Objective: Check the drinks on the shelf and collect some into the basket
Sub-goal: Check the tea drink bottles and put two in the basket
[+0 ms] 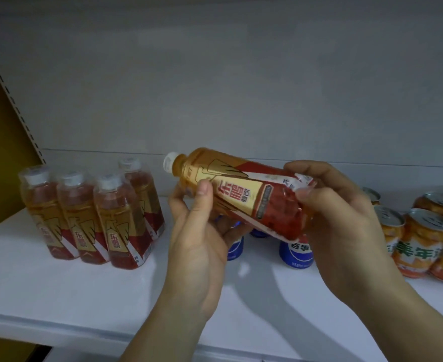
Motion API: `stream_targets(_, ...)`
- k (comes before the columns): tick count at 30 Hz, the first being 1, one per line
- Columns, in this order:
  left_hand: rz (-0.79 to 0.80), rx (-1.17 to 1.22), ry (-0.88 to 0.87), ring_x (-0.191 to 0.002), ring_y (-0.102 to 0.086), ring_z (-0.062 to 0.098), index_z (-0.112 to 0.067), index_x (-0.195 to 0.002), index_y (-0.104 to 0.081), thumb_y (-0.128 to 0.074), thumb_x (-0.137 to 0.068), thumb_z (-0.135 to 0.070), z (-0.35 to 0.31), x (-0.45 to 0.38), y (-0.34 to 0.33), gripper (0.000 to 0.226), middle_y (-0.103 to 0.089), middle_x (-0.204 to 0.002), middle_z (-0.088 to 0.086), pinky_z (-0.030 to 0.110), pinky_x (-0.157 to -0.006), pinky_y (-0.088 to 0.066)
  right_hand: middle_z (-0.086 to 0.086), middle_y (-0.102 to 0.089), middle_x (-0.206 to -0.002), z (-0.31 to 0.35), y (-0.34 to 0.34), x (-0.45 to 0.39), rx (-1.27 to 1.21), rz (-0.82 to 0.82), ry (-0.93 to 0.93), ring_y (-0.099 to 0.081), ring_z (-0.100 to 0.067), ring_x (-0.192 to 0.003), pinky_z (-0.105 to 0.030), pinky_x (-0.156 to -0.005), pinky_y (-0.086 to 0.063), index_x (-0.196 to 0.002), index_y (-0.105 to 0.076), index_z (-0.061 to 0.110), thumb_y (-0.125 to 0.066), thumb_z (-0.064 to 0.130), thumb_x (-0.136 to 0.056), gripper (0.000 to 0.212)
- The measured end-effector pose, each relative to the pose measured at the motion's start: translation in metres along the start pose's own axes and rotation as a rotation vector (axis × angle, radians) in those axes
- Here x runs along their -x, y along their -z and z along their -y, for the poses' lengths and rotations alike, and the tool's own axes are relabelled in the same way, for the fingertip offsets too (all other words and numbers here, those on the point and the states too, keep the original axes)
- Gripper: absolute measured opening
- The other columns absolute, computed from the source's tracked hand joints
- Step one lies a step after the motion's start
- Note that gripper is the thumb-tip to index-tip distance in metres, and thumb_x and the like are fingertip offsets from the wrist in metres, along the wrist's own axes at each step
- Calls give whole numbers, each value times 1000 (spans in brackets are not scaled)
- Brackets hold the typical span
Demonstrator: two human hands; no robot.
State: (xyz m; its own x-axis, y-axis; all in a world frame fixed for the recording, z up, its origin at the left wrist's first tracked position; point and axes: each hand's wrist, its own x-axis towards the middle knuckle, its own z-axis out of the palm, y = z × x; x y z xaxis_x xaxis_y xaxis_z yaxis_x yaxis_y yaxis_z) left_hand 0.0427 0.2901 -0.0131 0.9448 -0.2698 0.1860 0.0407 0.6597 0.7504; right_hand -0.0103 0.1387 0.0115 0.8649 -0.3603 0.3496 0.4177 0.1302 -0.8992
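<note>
Amber liquid shows through the clear plastic bottle with the red-and-gold label (241, 192) that you hold tipped almost on its side above the white shelf (58, 288), its white cap pointing up and to the left. Your left hand (197, 231) cradles the neck end from below, thumb pressed across the gold part of the label. Your right hand (340, 212) wraps the base end, fingers curled over the top and thumb on the label's edge. Both hands are closed on the one bottle, at opposite ends of it. Holding it at the ends leaves the printed middle of the label bare and turned towards you, which suits reading it. That is probably the checking step, with no drink yet collected as far as you can see.

Four matching bottles (90, 215) stand upright in a close group at the left of the shelf, labels facing out, so the held one likely belongs with them. Behind and beneath your hands stand blue cans (297, 253), mostly hidden by the bottle. Orange cans with green lettering (421, 244) are packed together at the right, just beside your right wrist. Mind that wrist when you swing the bottle away, since it could knock the nearest can.

The basket is not in view, so where the bottle must go cannot be told.
</note>
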Motion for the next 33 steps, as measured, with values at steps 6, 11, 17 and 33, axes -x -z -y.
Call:
stream_targets(6,-19,-37,-36,-99,-76,20,-22,-141,-46,-65,-86,-36,6,1,-5,60,-77,-112,4,34,-75,-61,-7,-78,-110,-1,17,2,73,-53,-53,-75,-29,-102,-55,-89,-58,-102,-76,24,-70,27,-78,26)
stream_targets(11,-31,-44,-64,-106,-74,28,-21,-143,-44,-71,-86,-34,5,3,-14,64,-75,-118,7,36,-74,-62,5,-73,-124,3,26,12,292,80,115,-71,-18,-115,-32,-90,-60,-133,-61,30,-83,40,-70,67)
stream_targets(17,-60,-176,-180,-100,-76,34,-46,-140,-37,-65,-84,-38,9,5,-21,63,-76,-113,3,40,-72,-62,2,-74,-120,5,35,21,352,-31,136,-73,-18,-109,-33,-87,-62,-127,-64,32,-92,42,-58,76)
stream_targets(33,83,-505,-297,-114,-70,25,-37,-133,-56,-72,-76,-41,4,7,-68,59,-69,-126,4,35,-80,-63,7,-78,-105,56,80,57,331,-247,303,-76,-13,-100,-23,-80,-61,-105,-63,10,-87,27,-60,54)
